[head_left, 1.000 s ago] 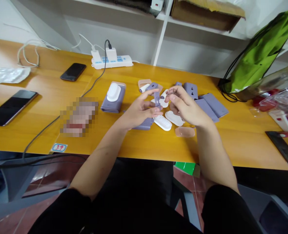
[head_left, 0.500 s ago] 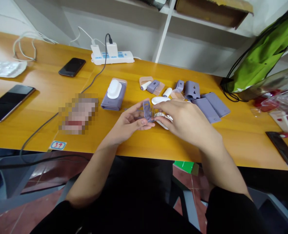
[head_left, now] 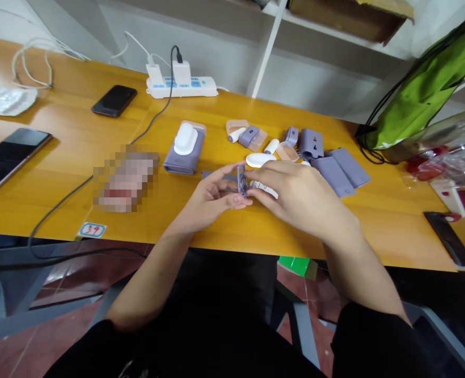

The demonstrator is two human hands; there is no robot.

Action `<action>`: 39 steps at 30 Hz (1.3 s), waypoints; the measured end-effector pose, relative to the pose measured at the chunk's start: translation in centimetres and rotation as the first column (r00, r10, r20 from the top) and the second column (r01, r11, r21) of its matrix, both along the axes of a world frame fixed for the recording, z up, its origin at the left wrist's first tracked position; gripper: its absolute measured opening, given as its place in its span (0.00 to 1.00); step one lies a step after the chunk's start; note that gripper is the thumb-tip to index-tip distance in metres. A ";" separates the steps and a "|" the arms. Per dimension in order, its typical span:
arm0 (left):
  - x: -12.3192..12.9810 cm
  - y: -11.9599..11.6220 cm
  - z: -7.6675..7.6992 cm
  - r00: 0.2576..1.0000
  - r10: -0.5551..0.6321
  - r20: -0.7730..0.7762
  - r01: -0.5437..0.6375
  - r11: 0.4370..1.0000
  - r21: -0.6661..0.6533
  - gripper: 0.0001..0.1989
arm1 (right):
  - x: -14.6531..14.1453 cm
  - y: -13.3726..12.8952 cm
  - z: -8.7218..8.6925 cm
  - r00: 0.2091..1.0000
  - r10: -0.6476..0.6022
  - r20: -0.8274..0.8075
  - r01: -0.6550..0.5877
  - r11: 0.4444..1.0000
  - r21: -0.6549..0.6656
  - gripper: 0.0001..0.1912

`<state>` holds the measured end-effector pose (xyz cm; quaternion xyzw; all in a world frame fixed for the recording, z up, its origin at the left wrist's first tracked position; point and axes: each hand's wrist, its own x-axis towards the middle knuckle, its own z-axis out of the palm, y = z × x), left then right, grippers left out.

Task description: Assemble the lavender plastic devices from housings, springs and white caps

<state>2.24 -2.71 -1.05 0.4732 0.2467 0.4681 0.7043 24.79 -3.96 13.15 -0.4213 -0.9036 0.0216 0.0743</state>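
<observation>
A small purple plastic part [head_left: 241, 180], thin like a frame, stands upright between my hands, turned almost edge-on. My left hand [head_left: 207, 203] grips it between the fingers and thumb. From the right, my right hand [head_left: 305, 191] pinches at the same part with thumb and fingertips; detail there is too small to make out. Under the right fingers lies a white piece [head_left: 271, 190] with dark wavy lines, partly covered. A white oval piece [head_left: 260, 159] rests just behind. Another purple piece [head_left: 206, 174] shows behind the left fingers.
Purple cases [head_left: 337, 176] and small white cylinders [head_left: 272, 146] lie behind my right hand. A purple block with a white oval top [head_left: 185, 149] stands left. Farther out are phones [head_left: 114, 101], a power strip [head_left: 183, 87], a grey cable [head_left: 151, 126] and a green bag [head_left: 425, 86].
The purple part has turned from showing its face to nearly edge-on. My right fingers have come closer against it. The whole view has shifted slightly.
</observation>
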 end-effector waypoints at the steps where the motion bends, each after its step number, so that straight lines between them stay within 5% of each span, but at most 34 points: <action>1: 0.0 0.0 -0.1 1.000 0.003 0.013 -0.003 1.000 0.006 0.46 | 0.1 0.0 0.0 1.000 -0.002 0.001 0.002 1.000 -0.006 0.15; 21: 0.2 -0.1 -0.7 0.999 -0.006 0.046 0.003 0.999 0.052 0.42 | -0.5 -0.6 1.0 0.994 -0.042 0.104 0.043 0.999 0.000 0.12; 39: 0.4 -0.3 -1.0 0.998 -0.001 0.063 -0.006 0.994 0.107 0.36 | -0.5 1.0 1.0 0.993 -0.113 0.037 0.118 0.966 -0.229 0.19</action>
